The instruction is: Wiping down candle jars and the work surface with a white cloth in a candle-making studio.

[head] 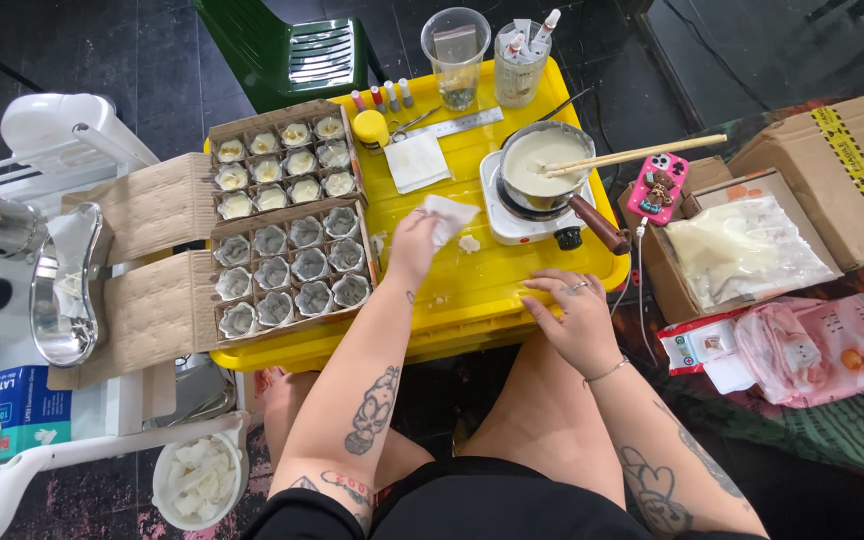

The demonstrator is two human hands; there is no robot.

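My left hand [414, 245] holds a crumpled white tissue [449, 214] over the yellow table top [472, 290], beside a small white lump [469, 243]. My right hand [577, 315] rests flat on the table's front edge, fingers spread, holding nothing. Just behind the tissue a small pot [544, 165] of creamy white liquid sits on a white hot plate [517, 222], with wooden chopsticks [642, 153] laid across it. Two cardboard boxes sit at the left: the far box [282, 165] holds cups filled with pale wax, the near box [287, 270] holds unfilled foil cups.
Two plastic cups [456, 55] with droppers and small bottles stand at the table's back. A pink phone [657, 187], open cardboard boxes [822, 170] and plastic bags [812, 345] lie at the right. A metal tray [67, 290], glove box [12, 410] and tub of white chunks [197, 480] sit left.
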